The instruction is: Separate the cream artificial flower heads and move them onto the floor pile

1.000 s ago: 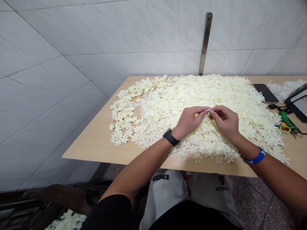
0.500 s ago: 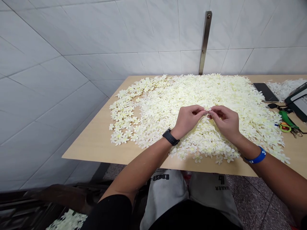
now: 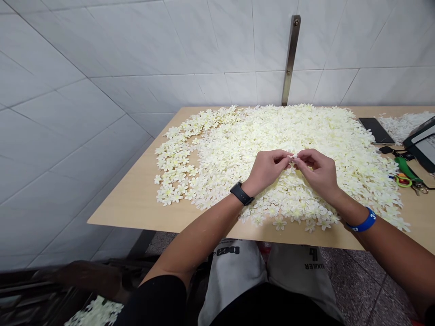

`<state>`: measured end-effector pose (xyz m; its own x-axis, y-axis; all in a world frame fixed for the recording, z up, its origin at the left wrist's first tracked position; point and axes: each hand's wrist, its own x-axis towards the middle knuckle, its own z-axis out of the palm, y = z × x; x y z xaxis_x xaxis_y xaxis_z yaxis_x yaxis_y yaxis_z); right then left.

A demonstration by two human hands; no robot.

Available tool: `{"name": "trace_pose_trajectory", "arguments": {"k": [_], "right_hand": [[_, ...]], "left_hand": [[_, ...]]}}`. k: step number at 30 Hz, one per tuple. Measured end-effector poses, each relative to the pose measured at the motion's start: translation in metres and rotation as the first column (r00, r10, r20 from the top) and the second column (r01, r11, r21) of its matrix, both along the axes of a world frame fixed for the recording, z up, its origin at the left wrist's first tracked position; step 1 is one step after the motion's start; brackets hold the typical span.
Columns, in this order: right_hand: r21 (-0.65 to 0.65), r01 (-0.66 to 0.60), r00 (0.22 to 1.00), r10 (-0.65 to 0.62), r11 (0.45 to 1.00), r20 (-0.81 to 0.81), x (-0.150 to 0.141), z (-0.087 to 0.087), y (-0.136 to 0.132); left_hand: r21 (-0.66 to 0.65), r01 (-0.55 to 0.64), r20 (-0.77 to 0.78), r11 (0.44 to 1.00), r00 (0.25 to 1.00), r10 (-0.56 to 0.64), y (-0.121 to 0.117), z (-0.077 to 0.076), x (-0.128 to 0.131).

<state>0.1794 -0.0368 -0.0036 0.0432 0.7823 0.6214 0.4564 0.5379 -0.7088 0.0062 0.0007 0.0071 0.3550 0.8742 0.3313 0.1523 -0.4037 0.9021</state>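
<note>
My left hand (image 3: 269, 168) and my right hand (image 3: 316, 171) meet fingertip to fingertip above a wide heap of pale cream artificial flowers (image 3: 234, 145). Both hands are closed in a pinch on one small white flower (image 3: 293, 156), most of which my fingers hide. A dark watch band circles my left wrist, and a blue wristband my right. The heap lies spread over a light wooden table (image 3: 136, 199), with five-petalled blossoms loose along its near and left edges.
On the right lie a black phone (image 3: 376, 131), a pile of small white pieces (image 3: 404, 124), a dark box (image 3: 423, 142) and keys with a green holder (image 3: 408, 171). A metal strip (image 3: 291, 59) is fixed to the tiled wall. More flowers (image 3: 97, 312) sit low at the left.
My right hand has shifted very slightly left, its fingertips still against those of my left hand. The small white piece between them shows a little differently. The heap looks the same.
</note>
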Motion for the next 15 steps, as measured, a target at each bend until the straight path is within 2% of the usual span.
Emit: {"name": "trace_pose_trajectory", "arguments": {"k": [9,15], "right_hand": [[0.012,0.029,1.0,-0.029,1.0,0.007,0.0006,0.0017,-0.0007],[-0.1,-0.088,0.986,0.072,0.991,-0.152,0.0023,-0.0005,0.0037]], "left_hand": [[-0.016,-0.044,0.039,0.999,0.998,0.045,-0.0005,0.0016,-0.0001],[-0.099,-0.013,0.101,0.995,0.995,0.023,0.0004,0.0068,0.0]]}}
